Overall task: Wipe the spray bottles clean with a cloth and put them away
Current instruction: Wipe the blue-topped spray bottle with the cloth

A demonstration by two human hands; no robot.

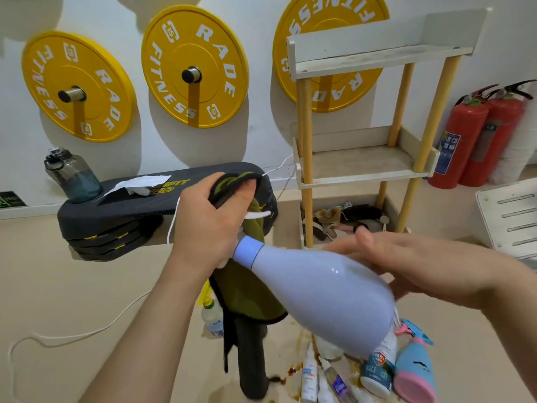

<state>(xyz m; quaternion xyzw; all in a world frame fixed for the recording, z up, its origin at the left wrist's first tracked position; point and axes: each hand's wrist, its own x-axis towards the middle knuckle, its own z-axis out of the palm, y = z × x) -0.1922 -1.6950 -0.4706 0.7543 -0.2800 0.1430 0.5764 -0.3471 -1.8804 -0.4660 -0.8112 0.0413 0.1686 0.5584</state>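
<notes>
A smooth, glossy lavender spray bottle, pear-shaped with a wide rounded base and a narrow banded neck, is held in the air on a slant, neck up to the left, above the beige floor. The left hand has its fingers clamped on a soft olive cloth with black edging, bunched over the bottle's top; the rest of the cloth hangs down in folds. The right hand, motion-blurred, grips the bottle's broad body, thumb raised. Below, more plastic spray bottles lie clustered on the stained floor. Behind stands a white shelf rack with round wooden posts.
</notes>
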